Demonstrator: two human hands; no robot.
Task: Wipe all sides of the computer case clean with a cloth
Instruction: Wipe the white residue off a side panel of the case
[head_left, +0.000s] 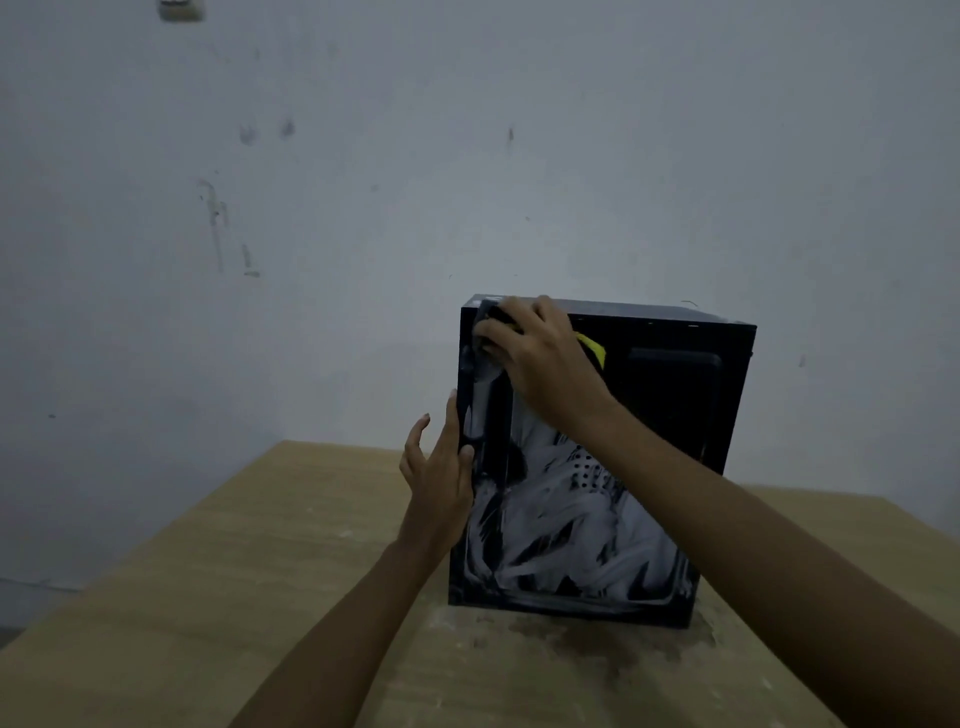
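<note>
Currently right hand (540, 353) curls over cloth (592, 345) at case (675, 395) upper corner; left hand (436, 478), fingers straight, braces its side edge.

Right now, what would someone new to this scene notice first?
The black computer case standing on the wooden table, its near side smeared with white streaks. The right hand holds a yellow cloth against its top left corner, while the left hand rests on its left edge.
</note>
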